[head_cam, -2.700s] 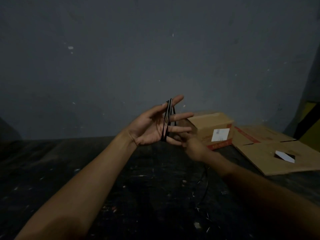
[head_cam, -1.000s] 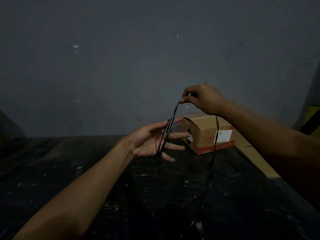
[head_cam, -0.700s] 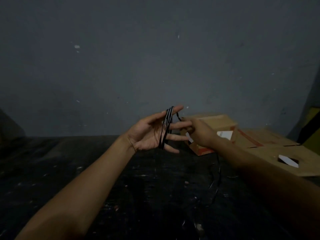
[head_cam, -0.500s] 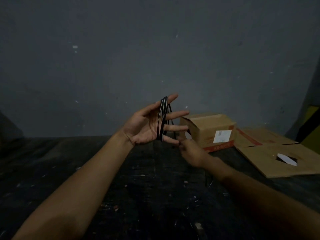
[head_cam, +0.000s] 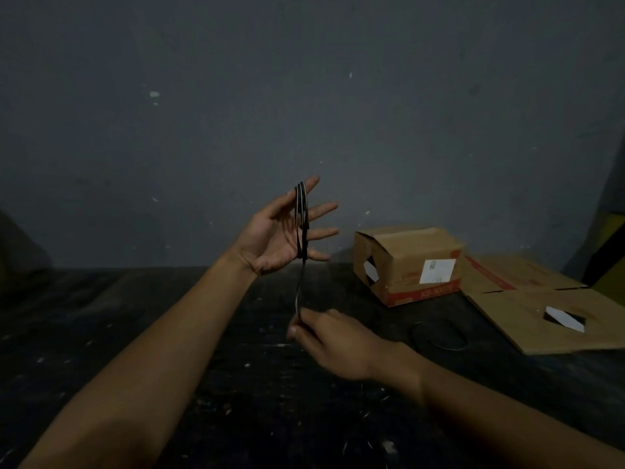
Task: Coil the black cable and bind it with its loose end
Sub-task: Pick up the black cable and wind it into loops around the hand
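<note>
My left hand (head_cam: 277, 235) is raised with the palm facing me and its fingers straight and spread. The black cable (head_cam: 301, 221) is wound in several turns around those fingers. One strand runs straight down from the coil to my right hand (head_cam: 333, 340), which pinches it lower down, just above the dark table. A loose loop of the cable (head_cam: 439, 336) lies on the table to the right.
A closed cardboard box (head_cam: 409, 262) stands at the back right of the dark, paint-flecked table (head_cam: 169, 333). Flattened cardboard (head_cam: 541, 309) lies beside it, further right. A grey wall rises behind the table.
My right hand has dropped from just under the coil to lower down, pulling a strand taut below the left hand. The left hand has stayed raised with the coil on it.
</note>
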### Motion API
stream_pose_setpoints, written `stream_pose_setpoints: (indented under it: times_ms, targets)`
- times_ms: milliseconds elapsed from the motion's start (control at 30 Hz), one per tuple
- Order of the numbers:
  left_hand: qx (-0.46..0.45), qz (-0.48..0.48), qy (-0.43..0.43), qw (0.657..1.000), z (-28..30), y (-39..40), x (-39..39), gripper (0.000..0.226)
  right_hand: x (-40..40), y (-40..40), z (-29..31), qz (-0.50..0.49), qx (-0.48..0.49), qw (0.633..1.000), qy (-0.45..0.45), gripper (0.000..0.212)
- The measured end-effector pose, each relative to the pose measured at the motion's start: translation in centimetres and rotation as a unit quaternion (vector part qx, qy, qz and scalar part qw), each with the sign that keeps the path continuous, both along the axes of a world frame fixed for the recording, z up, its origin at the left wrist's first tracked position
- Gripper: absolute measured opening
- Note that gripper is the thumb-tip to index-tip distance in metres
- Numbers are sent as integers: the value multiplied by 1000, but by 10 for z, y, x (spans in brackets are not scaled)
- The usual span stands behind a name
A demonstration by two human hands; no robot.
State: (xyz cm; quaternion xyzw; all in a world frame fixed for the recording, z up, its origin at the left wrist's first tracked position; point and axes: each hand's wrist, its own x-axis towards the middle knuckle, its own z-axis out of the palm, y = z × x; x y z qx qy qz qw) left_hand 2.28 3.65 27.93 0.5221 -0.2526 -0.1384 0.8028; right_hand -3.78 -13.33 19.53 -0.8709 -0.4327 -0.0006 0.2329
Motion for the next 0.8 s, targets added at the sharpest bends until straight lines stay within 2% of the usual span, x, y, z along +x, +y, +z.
stream_pose_setpoints:
  times_ms: [100, 300, 400, 533, 800]
  targets:
    - [27, 38, 17, 999, -8, 8, 3, 40, -7, -2, 19, 16, -12, 1000, -14, 28]
    - [35, 49, 50, 997, -23, 23, 1, 44, 10, -16, 64, -15, -7, 993, -117, 24]
    - [30, 27, 58, 998, -30, 26, 2, 46, 25, -24, 90, -46, -19, 984, -170, 20]
    - [48, 6, 66, 997, -36, 20, 4, 49, 41, -28, 120, -52, -36, 981, -183, 19]
    - [117, -95, 93, 984, -46, 12, -3, 48, 67, -42, 157, -86, 13, 969, -231, 19]
